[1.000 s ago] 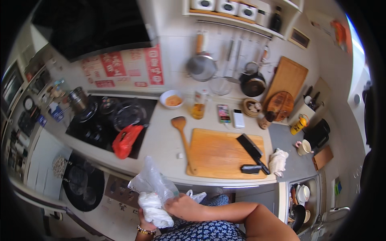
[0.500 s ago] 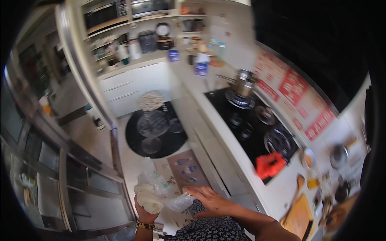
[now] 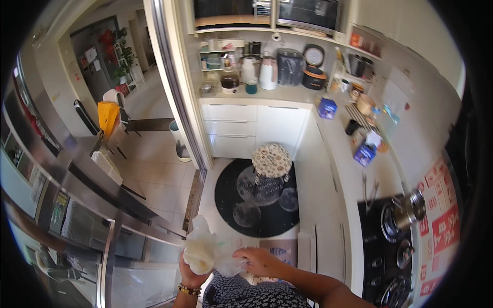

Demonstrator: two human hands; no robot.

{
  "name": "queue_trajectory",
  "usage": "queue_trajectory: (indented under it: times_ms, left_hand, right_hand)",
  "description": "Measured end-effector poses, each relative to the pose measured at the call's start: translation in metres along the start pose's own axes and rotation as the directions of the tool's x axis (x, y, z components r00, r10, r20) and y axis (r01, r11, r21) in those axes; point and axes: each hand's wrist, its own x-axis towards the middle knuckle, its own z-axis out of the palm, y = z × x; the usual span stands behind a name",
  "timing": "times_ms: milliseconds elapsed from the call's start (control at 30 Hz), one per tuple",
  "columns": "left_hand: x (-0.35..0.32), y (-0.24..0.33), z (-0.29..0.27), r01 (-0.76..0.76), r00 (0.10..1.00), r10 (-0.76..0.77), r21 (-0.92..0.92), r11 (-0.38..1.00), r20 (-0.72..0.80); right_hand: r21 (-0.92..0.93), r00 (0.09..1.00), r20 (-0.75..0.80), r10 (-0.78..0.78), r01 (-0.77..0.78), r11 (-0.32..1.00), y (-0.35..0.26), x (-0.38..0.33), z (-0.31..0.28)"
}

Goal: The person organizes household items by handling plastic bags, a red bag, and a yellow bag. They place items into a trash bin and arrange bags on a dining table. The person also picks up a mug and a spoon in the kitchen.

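My left hand (image 3: 190, 273), with a beaded bracelet at its wrist, is wrapped around a cream-white, rounded bundle (image 3: 199, 252) of layered, leaf-like folds. Whether it is a vegetable or bunched plastic, I cannot tell. Thin, translucent plastic bag (image 3: 229, 264) material joins it on the right and at the top. The right side of that bag is pinched by my right hand (image 3: 260, 262), whose fingertips are partly hidden in the film. Both hands are at waist height in front of a dark patterned garment (image 3: 246, 293).
A stool with a patterned round cover (image 3: 271, 160) stands on a black round mat (image 3: 231, 177). The counter (image 3: 339, 154) runs along the right, with a gas hob (image 3: 377, 246) and a steel pot (image 3: 409, 209). Glass sliding doors (image 3: 110, 256) are close on the left; an open doorway lies beyond.
My view has turned left, so the hob has shifted right and the red bag on it is out of sight. My right hand has drawn closer to the bundle, its fingers now closed on the bag.
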Motion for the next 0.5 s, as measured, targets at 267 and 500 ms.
queue_trajectory:
  times_ms: [267, 500]
  left_hand:
    - [0.142, 0.119, -0.011, -0.181, 0.982, 0.185, 0.097, 0.979, -0.029]
    - [0.255, 0.233, 0.044, 0.282, 0.96, -0.257, 0.374, 0.883, -0.115]
  right_hand:
    - [-0.024, 0.963, 0.266, 0.041, -0.036, 0.999, 0.032, 0.181, -0.069]
    - [0.025, 0.952, 0.274, 0.138, -0.151, 0.988, 0.044, 0.338, -0.161]
